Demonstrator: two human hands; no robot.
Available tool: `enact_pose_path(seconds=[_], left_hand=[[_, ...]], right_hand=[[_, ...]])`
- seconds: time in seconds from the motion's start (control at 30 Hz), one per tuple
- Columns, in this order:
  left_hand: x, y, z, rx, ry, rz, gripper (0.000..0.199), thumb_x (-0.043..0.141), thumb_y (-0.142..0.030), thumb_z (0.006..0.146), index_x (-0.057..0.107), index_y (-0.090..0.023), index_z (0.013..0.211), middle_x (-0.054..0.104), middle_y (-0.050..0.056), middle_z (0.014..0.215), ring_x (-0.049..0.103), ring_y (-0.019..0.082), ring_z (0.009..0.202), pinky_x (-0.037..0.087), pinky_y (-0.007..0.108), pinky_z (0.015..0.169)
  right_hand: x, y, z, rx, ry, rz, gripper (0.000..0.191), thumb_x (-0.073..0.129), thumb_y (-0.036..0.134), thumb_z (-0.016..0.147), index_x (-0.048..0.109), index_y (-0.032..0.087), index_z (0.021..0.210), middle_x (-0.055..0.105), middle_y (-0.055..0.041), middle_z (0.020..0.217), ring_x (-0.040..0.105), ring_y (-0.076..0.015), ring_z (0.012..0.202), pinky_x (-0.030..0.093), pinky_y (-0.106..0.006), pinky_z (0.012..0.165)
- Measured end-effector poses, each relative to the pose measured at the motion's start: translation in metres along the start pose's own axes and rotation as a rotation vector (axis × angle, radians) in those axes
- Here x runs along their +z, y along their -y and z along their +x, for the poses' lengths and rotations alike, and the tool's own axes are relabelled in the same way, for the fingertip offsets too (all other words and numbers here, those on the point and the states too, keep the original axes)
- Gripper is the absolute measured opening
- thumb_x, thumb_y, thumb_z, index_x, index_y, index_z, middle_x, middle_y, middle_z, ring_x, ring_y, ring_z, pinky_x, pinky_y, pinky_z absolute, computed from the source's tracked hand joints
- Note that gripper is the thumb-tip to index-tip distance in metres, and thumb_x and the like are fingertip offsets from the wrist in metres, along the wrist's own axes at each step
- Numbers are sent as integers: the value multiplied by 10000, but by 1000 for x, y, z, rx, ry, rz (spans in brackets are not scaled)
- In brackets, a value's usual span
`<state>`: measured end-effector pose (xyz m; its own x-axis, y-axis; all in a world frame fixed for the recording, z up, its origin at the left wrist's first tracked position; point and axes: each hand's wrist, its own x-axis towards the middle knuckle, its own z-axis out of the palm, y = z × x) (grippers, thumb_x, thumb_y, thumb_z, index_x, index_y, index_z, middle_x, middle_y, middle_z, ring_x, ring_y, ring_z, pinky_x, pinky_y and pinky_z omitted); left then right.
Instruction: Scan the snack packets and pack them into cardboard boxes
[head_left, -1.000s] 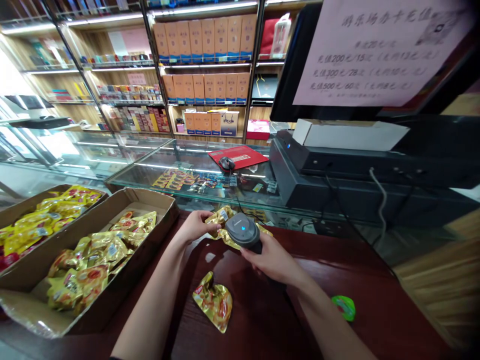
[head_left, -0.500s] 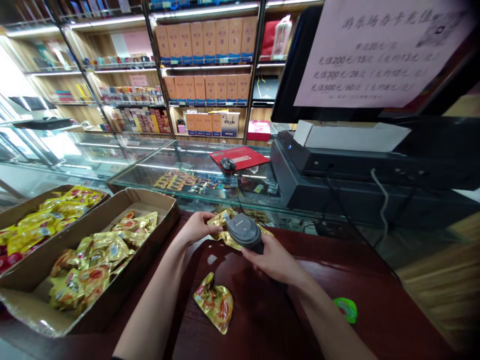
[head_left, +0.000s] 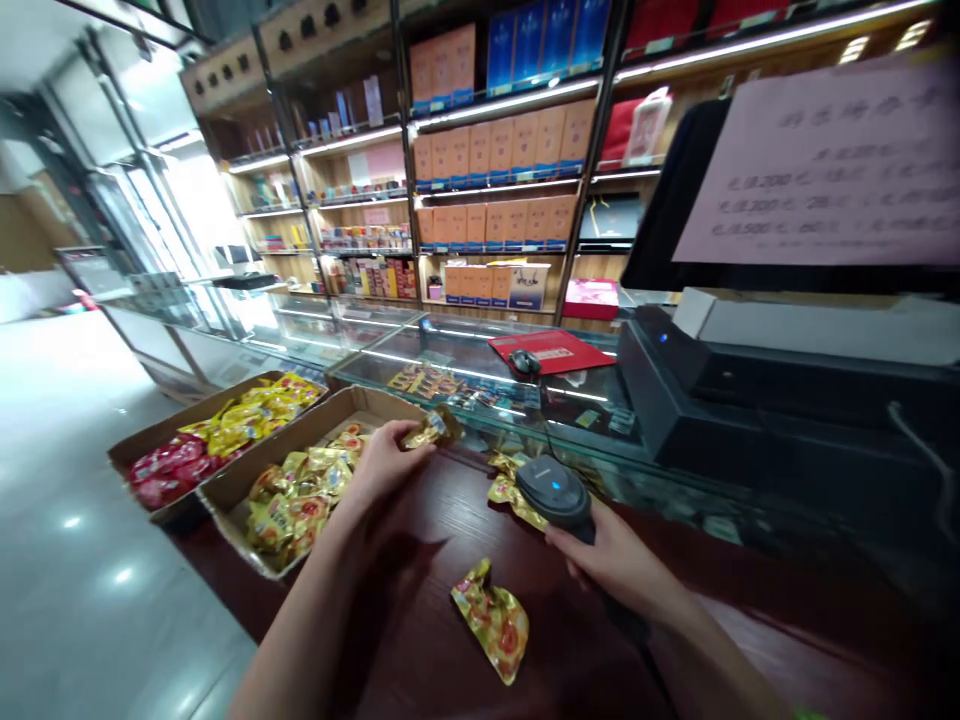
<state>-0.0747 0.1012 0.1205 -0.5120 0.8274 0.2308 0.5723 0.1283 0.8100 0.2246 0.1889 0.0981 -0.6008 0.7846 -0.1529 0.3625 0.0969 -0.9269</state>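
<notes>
Head view: packet (head_left: 431, 428) just right of box's (head_left: 377, 403) far end, long axis roughly sideways
Left hand (head_left: 390, 462): pinching packet, so obviously nearer
Right hand (head_left: 600, 555): curled round scanner (head_left: 553, 487), well apart

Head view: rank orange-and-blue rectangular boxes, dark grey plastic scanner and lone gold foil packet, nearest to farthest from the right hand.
1. Dark grey scanner: in the right hand.
2. Lone gold packet: to the hand's left.
3. Orange-and-blue boxes: far background.

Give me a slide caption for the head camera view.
Left hand holding a gold packet, right hand gripping a handheld scanner, over a dark red tabletop.
</notes>
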Motion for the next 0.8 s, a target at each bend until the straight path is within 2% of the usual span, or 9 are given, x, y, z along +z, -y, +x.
enact_pose_path(seconds=[0.1,0.17,0.23,0.33,0.4,0.47,0.8], left_hand=[[-55,10,-11,-9,-230,215,482,739,-446,710,743,-143,1085,764,88,1000,714,261,925,555,354,841],[-84,14,-18,-6,-320,250,506,740,-468,708,742,-145,1097,758,103,1030,710,267,962,555,372,871],[-100,15,-23,-3,-369,224,527,740,-484,715,736,-151,1123,756,113,1055,712,266,967,560,386,878],[-100,12,-25,5,-366,172,514,742,-489,727,737,-170,1130,752,110,1076,719,257,934,577,391,852],[-85,9,-21,33,-331,135,477,748,-472,731,746,-176,1106,748,107,1058,719,248,927,587,377,833],[-61,6,-16,75,-273,98,427,745,-445,743,755,-179,1078,742,103,1042,715,240,938,592,360,822],[83,-5,11,185,48,-9,304,750,-326,765,761,-192,1037,733,73,970,697,188,847,571,311,809]], right_hand=[[2,0,0,12,26,-21,443,679,525,716,498,205,962,544,73,440,496,-126,373,349,-234,405],[1,-1,0,-8,29,-62,461,666,557,723,491,204,963,560,65,460,511,-128,387,360,-238,420],[-1,-2,-1,-29,22,-99,466,649,575,739,488,202,967,576,58,484,530,-132,404,384,-243,439],[-7,-2,-1,-52,-14,-131,460,630,587,758,482,203,963,592,51,516,545,-132,418,400,-244,449],[-11,-1,-2,-62,-26,-131,445,627,584,767,476,206,948,595,48,525,545,-128,421,391,-237,442],[-14,-1,-2,-64,-32,-111,429,631,574,769,467,210,926,585,55,517,537,-122,416,380,-229,433],[-30,-7,2,-20,-86,8,330,693,455,779,500,209,884,549,75,463,490,-108,384,370,-210,392]])
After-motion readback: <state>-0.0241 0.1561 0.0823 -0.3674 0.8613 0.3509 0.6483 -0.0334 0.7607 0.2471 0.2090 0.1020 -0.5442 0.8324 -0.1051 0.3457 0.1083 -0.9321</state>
